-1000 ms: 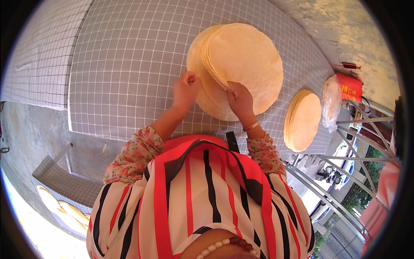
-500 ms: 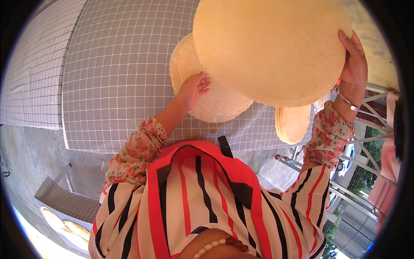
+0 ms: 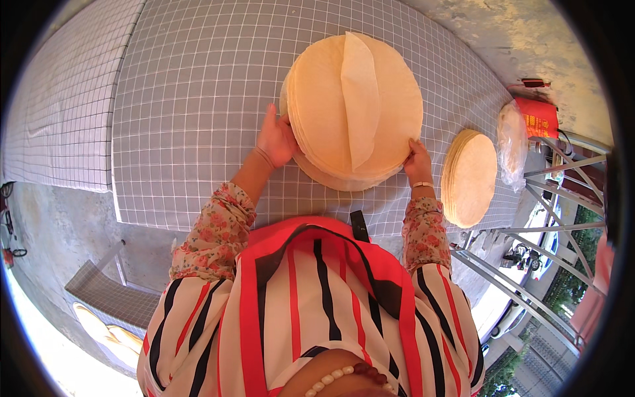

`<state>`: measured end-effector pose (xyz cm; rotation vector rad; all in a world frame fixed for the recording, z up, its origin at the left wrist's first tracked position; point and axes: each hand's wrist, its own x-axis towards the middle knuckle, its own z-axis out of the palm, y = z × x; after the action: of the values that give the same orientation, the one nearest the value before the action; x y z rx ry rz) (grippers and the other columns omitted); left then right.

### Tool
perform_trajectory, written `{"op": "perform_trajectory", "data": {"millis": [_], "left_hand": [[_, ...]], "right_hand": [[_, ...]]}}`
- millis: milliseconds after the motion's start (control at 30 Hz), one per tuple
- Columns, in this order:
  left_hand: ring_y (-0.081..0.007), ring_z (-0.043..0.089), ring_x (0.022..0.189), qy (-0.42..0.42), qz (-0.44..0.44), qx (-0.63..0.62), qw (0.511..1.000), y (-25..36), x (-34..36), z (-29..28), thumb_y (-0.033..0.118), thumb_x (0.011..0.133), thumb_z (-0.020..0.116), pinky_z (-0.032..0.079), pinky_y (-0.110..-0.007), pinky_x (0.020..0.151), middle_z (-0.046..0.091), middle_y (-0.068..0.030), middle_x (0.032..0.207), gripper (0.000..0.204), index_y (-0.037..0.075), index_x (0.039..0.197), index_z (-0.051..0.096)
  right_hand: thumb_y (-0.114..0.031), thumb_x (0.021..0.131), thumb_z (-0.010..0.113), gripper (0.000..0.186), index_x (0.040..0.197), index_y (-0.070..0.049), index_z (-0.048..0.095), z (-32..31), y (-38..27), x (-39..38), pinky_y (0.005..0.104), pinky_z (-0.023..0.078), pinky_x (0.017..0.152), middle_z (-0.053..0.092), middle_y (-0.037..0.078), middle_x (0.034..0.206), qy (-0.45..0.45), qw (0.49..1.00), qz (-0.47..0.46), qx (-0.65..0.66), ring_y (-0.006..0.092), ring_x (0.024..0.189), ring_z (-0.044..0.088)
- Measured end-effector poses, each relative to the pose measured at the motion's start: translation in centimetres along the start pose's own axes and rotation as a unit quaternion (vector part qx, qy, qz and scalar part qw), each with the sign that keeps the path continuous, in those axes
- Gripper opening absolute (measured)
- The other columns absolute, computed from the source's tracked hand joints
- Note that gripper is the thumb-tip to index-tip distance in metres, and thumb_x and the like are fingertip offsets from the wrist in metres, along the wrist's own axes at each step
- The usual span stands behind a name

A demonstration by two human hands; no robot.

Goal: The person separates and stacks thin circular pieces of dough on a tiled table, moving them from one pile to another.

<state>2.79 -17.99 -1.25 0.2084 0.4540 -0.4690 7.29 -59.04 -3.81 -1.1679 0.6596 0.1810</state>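
A large stack of thin, round, pale-yellow sheets (image 3: 316, 99) lies on a grey checked cloth (image 3: 198, 86), with one loose, curled or folded sheet (image 3: 359, 92) lengthwise across its top. My left hand (image 3: 276, 140) grips the stack's left edge, thumb raised and fingers partly tucked behind the sheets. My right hand (image 3: 416, 162) has its fingers closed on the stack's lower right edge. To the right is a smaller stack of similar sheets (image 3: 468, 178), with a clear plastic bag of pale rounds (image 3: 511, 142) beyond it.
A red package (image 3: 537, 117) sits at the table's right end, beside metal frames (image 3: 562, 228). A lighter checked surface (image 3: 56, 99) adjoins on the left. Below left, a cloth-covered bench (image 3: 109, 298) stands on concrete, and a scooter (image 3: 522, 258) shows at right.
My right hand raised a large section of sheets half a second ago and has since come back down to the stack's edge. My left hand moved left, and a folded sheet now lies on top.
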Motion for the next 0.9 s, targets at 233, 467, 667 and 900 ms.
{"op": "perform_trajectory", "data": {"millis": [233,467,667,900], "left_hand": [[-0.0289,0.053,0.127,0.032,0.038,0.109,0.993,-1.0,0.4,-1.2,0.035,0.103,0.048,0.046,-0.045,0.105,0.053,-0.0115,0.14,0.05,0.005,0.142,0.041],[-0.0268,0.061,0.116,0.071,0.057,0.13,0.987,-2.0,1.3,-2.0,0.016,0.098,0.058,0.053,-0.042,0.099,0.059,-0.0127,0.13,0.042,0.003,0.135,0.046],[-0.0268,0.059,0.119,0.02,0.03,0.116,0.993,-1.5,1.1,-2.4,0.026,0.099,0.056,0.052,-0.044,0.098,0.058,-0.0121,0.133,0.046,0.006,0.138,0.044],[-0.0296,0.054,0.127,-0.032,0.002,0.093,0.995,-0.1,0.0,-1.1,0.051,0.103,0.036,0.048,-0.048,0.102,0.052,-0.0121,0.143,0.062,0.005,0.145,0.038]], "right_hand": [[-0.014,0.092,0.064,0.027,0.115,-0.001,0.061,0.9,-1.3,0.2,0.0307,0.053,0.079,0.068,0.007,0.098,0.088,0.965,-0.038,-0.245,0.0165,0.085,0.065],[-0.014,0.086,0.072,0.046,0.124,0.004,0.055,9.6,0.7,-5.4,0.0313,0.054,0.07,0.066,0.007,0.089,0.093,0.828,-0.261,-0.488,0.0195,0.079,0.066],[-0.016,0.087,0.072,0.03,0.109,-0.001,0.059,15.5,1.2,-7.7,0.0251,0.051,0.059,0.059,0.002,0.074,0.035,0.985,0.028,-0.168,0.0126,0.067,0.059],[-0.014,0.089,0.07,0.011,0.089,-0.007,0.061,16.9,1.1,-7.0,0.0202,0.042,0.048,0.055,-0.002,0.071,-0.017,0.981,0.091,-0.171,0.0045,0.059,0.051]]}}
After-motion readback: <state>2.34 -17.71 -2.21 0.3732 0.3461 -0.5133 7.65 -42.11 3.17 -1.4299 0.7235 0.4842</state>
